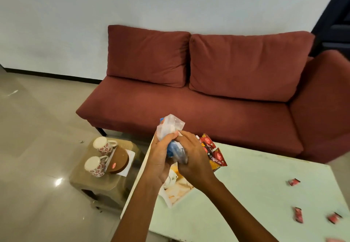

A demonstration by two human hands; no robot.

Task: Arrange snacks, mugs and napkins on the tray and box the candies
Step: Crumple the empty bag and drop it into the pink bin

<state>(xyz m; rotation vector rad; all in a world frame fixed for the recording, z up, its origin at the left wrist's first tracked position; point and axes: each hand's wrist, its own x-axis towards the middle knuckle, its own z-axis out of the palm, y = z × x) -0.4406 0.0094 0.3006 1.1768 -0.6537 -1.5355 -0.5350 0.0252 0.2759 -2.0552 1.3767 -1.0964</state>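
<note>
My left hand (160, 158) and my right hand (193, 159) both grip a clear plastic packet with blue contents (169, 128), held above the table's left end. Below the hands lies a printed tray (176, 194) on the pale green table (255, 185). Red snack packets (212, 150) rest just right of my right hand, on or beside the tray. Red wrapped candies lie on the table at the right: one (294, 182), another (298, 214), a third (334, 218). Two white mugs with red flowers (104, 145) (95, 166) lie on a low stool beside a round brown box (120, 161).
A dark red sofa (189, 97) stands behind the table, close to its far edge. The low brown stool (98, 181) sits left of the table on a glossy tiled floor (34, 147). White napkins (130, 155) lie under the brown box.
</note>
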